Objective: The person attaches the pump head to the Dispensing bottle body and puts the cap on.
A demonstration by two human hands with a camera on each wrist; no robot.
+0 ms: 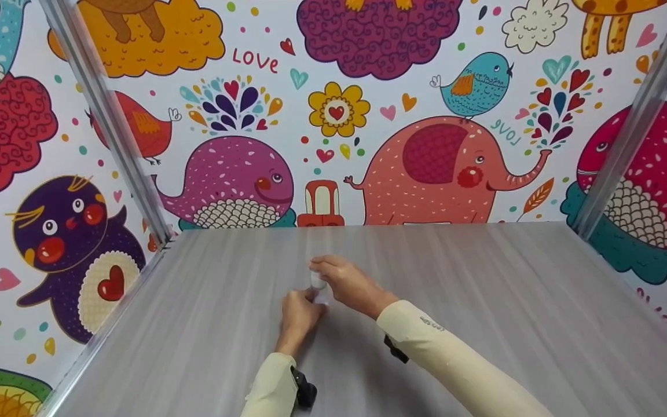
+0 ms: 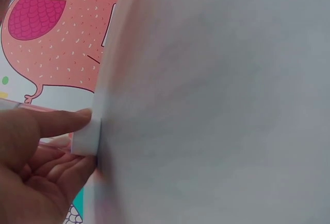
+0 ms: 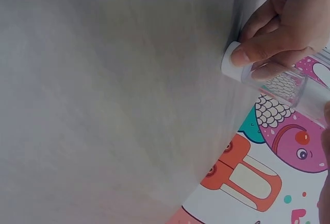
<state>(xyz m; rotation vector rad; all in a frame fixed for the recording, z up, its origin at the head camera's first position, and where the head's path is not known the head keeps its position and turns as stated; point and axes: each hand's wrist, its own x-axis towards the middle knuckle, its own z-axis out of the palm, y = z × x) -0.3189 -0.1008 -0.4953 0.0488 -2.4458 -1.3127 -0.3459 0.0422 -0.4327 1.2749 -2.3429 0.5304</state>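
A small clear bottle (image 3: 281, 86) with a white lower end (image 3: 232, 68) and a whitish upper part (image 1: 318, 282) stands roughly upright between the two hands. My left hand (image 1: 300, 315) grips it low down; the left wrist view shows the thumb and fingers pinching the white end (image 2: 86, 136) close against the tabletop. Higher up, my right hand (image 1: 350, 284) holds the bottle's top, its fingers wrapped about the whitish part. Only the edge of that right hand (image 3: 326, 141) enters the right wrist view, so its fingertips and the bottle's very top are hidden.
The grey wood-grain table (image 1: 484, 301) stretches out around both hands. Behind it rises a wall (image 1: 278, 116) printed with cartoon animals, and metal posts (image 1: 107, 116) stand at the table's back corners. Each sleeve carries a black wrist camera (image 1: 304, 388).
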